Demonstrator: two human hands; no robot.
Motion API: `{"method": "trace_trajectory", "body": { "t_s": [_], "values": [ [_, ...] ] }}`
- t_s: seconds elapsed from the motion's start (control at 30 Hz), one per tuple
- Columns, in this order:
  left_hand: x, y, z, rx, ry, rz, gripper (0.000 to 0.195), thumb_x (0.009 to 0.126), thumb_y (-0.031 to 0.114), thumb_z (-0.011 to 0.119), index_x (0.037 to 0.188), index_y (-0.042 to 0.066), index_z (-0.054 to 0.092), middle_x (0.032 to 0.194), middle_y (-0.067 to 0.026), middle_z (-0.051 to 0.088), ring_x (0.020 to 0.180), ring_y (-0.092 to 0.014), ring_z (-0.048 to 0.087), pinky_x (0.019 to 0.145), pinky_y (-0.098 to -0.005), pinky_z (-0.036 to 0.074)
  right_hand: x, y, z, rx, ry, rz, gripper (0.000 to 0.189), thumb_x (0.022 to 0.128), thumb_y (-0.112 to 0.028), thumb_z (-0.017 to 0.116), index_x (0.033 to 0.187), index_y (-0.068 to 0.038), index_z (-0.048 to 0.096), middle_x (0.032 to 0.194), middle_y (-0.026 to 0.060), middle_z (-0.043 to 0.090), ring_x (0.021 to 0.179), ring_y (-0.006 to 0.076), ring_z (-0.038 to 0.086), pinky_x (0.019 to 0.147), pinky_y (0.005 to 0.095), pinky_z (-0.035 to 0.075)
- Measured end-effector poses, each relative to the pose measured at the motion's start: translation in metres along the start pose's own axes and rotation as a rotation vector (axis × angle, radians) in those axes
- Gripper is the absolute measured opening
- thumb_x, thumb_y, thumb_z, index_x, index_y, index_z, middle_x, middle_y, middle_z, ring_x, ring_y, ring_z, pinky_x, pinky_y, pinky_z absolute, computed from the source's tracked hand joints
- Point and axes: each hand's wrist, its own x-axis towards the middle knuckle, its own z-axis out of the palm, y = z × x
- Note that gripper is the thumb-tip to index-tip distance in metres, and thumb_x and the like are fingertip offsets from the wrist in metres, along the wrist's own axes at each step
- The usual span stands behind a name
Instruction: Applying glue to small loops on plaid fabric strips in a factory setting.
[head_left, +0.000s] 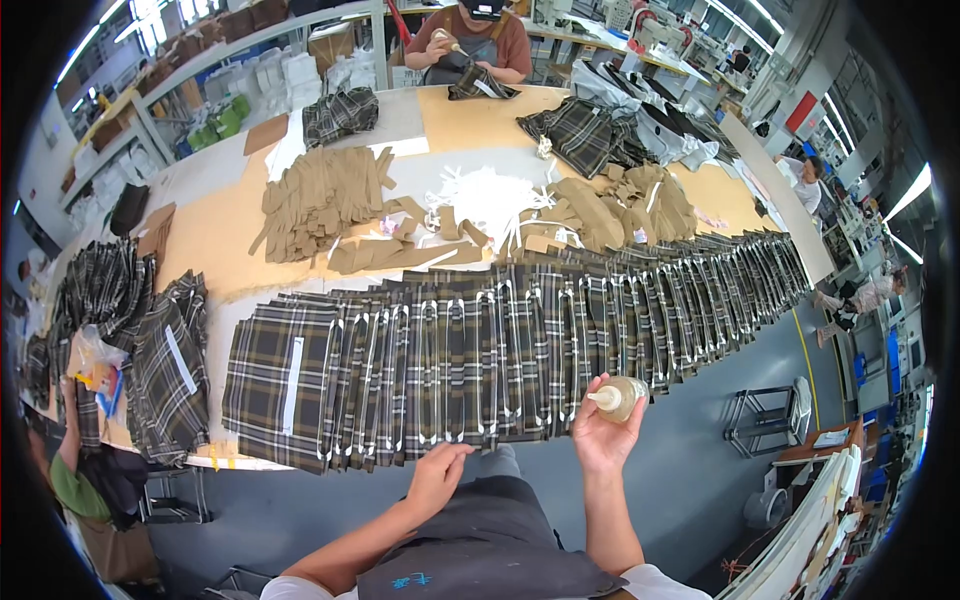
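Observation:
My right hand (606, 439) holds a small clear squeeze bottle (624, 397) with a white nozzle, tilted towards the left over the front of the table. Its contents look pale. Before me spreads a long row of overlapping dark plaid fabric pieces (450, 367), each edged with a white strip. On the leftmost piece, one white strip (293, 386) lies fully exposed. My left hand (439, 476) is at the near edge of the row with fingers curled together; whether they pinch fabric there cannot be seen.
Brown fabric strips (322, 202) and a heap of white strips (487, 199) lie behind the row. More plaid pieces (169, 367) are stacked at left. Across the table a person (472, 45) holds a similar bottle over plaid fabric. A stool (769, 416) stands at right.

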Motion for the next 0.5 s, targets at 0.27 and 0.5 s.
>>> {"method": "trace_trajectory", "body": {
  "t_s": [0.27,0.5],
  "values": [
    [0.072,0.007,0.046,-0.104,-0.039,-0.004,0.014,0.084,0.0,0.065,0.098,0.001,0.066,0.084,-0.0093,0.062,0.069,-0.02,0.061,0.061,-0.0288,0.049,0.06,-0.05,0.008,-0.071,0.032,-0.009,0.052,0.085,-0.038,0.069,0.119,-0.002,0.054,0.118,0.012,0.06,0.112,0.0273,0.058,0.085,0.0392,0.056],
    [0.128,0.005,0.086,-0.089,-0.102,-0.006,0.018,0.084,0.0,0.066,0.101,0.003,0.07,0.092,-0.0118,0.068,0.076,-0.023,0.065,0.067,-0.0301,0.052,0.12,-0.084,0.015,-0.085,0.095,0.021,0.054,0.086,-0.039,0.068,0.121,-0.001,0.052,0.119,0.0114,0.059,0.114,0.0278,0.056,0.087,0.0389,0.056]
  ]
}}
